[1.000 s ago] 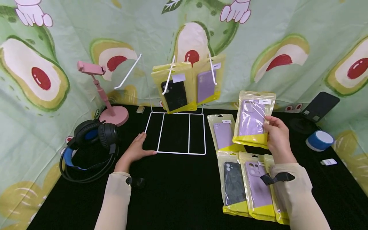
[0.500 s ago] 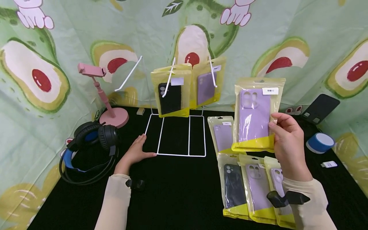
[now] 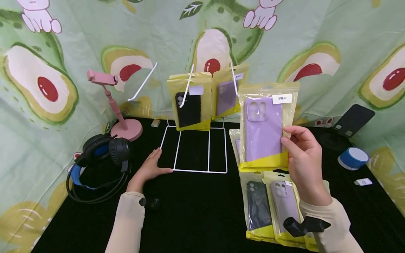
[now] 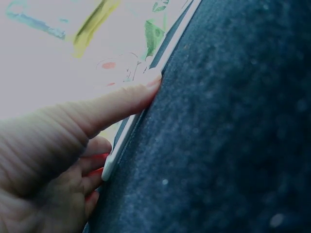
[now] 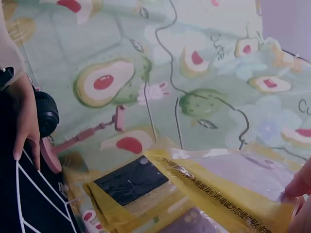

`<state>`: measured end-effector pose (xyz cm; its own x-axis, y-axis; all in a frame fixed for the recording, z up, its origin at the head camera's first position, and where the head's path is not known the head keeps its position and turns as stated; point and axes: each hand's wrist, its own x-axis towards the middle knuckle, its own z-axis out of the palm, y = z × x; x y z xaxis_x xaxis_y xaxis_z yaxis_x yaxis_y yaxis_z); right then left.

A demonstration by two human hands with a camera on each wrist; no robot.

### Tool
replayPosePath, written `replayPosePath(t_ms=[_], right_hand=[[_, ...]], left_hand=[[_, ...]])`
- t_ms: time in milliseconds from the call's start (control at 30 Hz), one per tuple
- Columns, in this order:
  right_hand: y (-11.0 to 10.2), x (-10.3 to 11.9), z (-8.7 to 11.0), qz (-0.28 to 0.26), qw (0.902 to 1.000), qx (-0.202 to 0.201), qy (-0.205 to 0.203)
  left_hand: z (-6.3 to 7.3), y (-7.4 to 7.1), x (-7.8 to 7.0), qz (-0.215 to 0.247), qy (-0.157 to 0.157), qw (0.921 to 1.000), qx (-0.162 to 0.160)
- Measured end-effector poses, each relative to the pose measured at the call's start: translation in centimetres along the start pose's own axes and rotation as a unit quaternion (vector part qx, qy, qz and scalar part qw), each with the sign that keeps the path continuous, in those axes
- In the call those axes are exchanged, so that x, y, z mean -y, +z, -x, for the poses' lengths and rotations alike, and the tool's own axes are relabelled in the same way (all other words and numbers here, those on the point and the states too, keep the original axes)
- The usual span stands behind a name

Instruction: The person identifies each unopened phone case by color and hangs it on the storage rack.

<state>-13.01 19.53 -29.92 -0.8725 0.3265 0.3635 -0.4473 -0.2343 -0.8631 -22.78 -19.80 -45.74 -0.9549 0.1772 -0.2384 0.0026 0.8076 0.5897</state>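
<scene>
My right hand (image 3: 304,158) pinches the right edge of a clear and yellow pouch with a purple phone case (image 3: 264,133) inside, raised upright before the white wire rack. A white label marks the pouch's top. My left hand (image 3: 151,167) touches the front left corner of the rack's base (image 3: 202,171), thumb on the front bar and fingers by the side bar. In the left wrist view the thumb (image 4: 131,99) lies along that bar. On the rack's hooks hang a bagged black phone case (image 3: 188,110) and a bagged purple phone case (image 3: 225,98). The left hook (image 3: 142,82) is bare.
Several bagged phone cases (image 3: 258,203) lie at the right under my right arm. Headphones (image 3: 104,151) and a pink phone stand (image 3: 121,126) are on the left. A black stand (image 3: 354,119), a blue round speaker (image 3: 352,158) and a USB stick (image 3: 363,181) sit far right.
My right hand has lifted the bagged purple phone case toward the camera, then moved it left toward the rack. The hanging black case's bag has swung a little. The left hand stays put.
</scene>
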Motion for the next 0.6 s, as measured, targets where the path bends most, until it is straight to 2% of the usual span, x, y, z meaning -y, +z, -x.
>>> replayPosePath(t_ms=[267,433,533,600], right_hand=[[0.6,0.7,0.8,-0.020,0.9990,0.020,-0.036],[0.8,0.8,1.1,-0.043,0.9959,0.033,-0.072],[1.1,0.8,1.2,-0.044,0.9940,0.053,-0.085],[1.4,0.6,1.2,-0.035,0.9937,0.073,-0.077]], left_hand=[[0.0,0.1,0.1,0.000,0.000,1.0000,-0.006],[0.0,0.2,0.1,-0.003,0.002,1.0000,-0.001],[0.1,0.2,0.0,-0.002,0.004,1.0000,-0.005],[0.2,0.3,0.0,0.000,0.004,1.0000,-0.006]])
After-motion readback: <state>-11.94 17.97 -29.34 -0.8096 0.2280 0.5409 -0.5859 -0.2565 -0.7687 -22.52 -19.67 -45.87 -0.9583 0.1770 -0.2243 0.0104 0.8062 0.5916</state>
